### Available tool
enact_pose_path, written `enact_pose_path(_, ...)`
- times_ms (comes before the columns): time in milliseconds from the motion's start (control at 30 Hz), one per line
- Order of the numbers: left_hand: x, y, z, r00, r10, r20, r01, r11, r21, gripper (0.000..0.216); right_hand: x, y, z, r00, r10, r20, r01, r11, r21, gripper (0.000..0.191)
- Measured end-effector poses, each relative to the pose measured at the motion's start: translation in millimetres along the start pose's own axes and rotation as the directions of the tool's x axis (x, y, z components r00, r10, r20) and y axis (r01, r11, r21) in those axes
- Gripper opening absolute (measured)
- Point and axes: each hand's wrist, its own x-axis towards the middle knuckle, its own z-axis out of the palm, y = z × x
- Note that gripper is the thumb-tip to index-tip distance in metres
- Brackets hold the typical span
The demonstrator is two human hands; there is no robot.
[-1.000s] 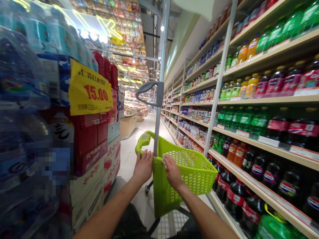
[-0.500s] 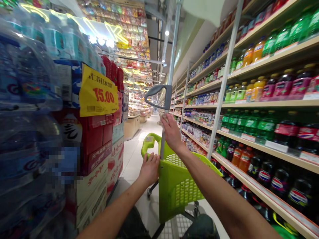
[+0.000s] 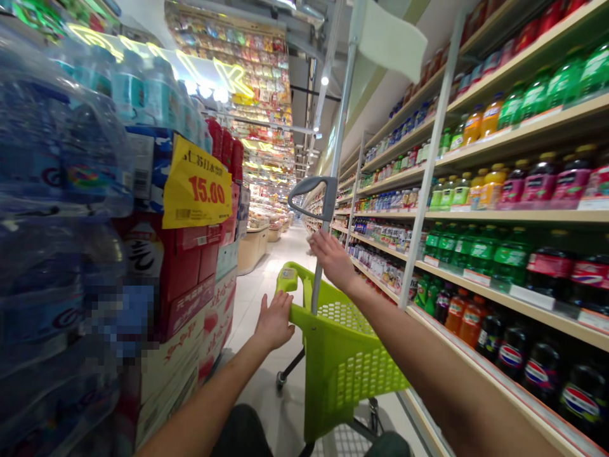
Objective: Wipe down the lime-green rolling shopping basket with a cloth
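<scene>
At the left, clear-wrapped bottles (image 3: 52,158) are stacked beside cartons (image 3: 185,273), to which one yellow price sign (image 3: 197,190) is fixed. The left hand (image 3: 275,322) is laid on the near left corner of the shopping cart (image 3: 328,374), its fingers extended and nothing clasped in it.

The cart is placed in the aisle, at the centre. Its body is moulded in glossy lime green, smooth and solid at the near end and pierced by rows of small holes along the sides. By its left corner a looped green handle (image 3: 287,279) is seen. From the near rim a slim silver-grey pole (image 3: 337,149) is raised, slightly tilted to the right; to it a dark grey loop grip (image 3: 328,197) is attached, and higher up a pale panel (image 3: 391,39). A small pale wad (image 3: 313,240), mostly hidden, is held against the pole by the right hand (image 3: 335,260), just below the grip.

One cart, one pole, one loop grip, one panel and one wad are counted; two wheels (image 3: 280,379) are shown clearly. At the right, shelves (image 3: 480,214) are lined with bottles, among which three round logos are seen low down.
</scene>
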Motion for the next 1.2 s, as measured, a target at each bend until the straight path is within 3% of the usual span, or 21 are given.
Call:
enact_pose_path(100,-2.4,1.1,1.9,1.000,0.019,-0.011,-0.019,1.000,-0.009,0.060,7.2,3.1,-7.8,0.998,0.028,-0.055,-0.028,1.000,-0.002,0.038)
enact_pose_path(267,-4.0,-1.0,6.8,0.995,0.021,-0.094,-0.024,0.999,-0.032,0.048,-62.2,-25.2,29.4,0.963,-0.242,0.122,0.234,0.969,0.078,0.042)
enact_pose_path(333,-2.8,-1.1,5.3,0.993,0.014,-0.121,-0.019,0.999,-0.046,0.039,-78.5,-29.6,41.7,0.952,-0.262,0.161,0.247,0.963,0.108,0.040)
enact_pose_path(500,5.3,1.0,-8.6,0.992,-0.031,-0.122,0.028,0.999,-0.026,0.021,-62.7,-27.5,47.6,0.949,-0.221,0.226,0.190,0.970,0.151,0.039)
enact_pose_path(667,7.1,7.1,-17.9,0.994,-0.075,-0.084,0.076,0.997,0.001,0.028,-59.1,-29.6,58.6,0.978,-0.167,0.122,0.143,0.973,0.183,0.041)
enact_pose_path(833,-3.1,16.8,-20.1,0.996,-0.029,-0.084,0.032,0.999,0.035,0.028,-76.3,-27.5,62.7,0.978,-0.177,0.111,0.159,0.975,0.155,0.047)
enact_pose_path(1033,-14.5,39.0,-19.5,0.998,0.009,-0.064,-0.010,1.000,-0.012,0.032,-104.4,-24.3,57.3,0.995,-0.098,0.019,0.095,0.989,0.111,0.044)
enact_pose_path(1200,-24.7,45.3,-12.6,0.977,0.191,-0.098,-0.205,0.965,-0.161,0.047,-156.5,-28.7,52.4,0.997,0.033,-0.062,-0.014,0.959,0.283,0.041)
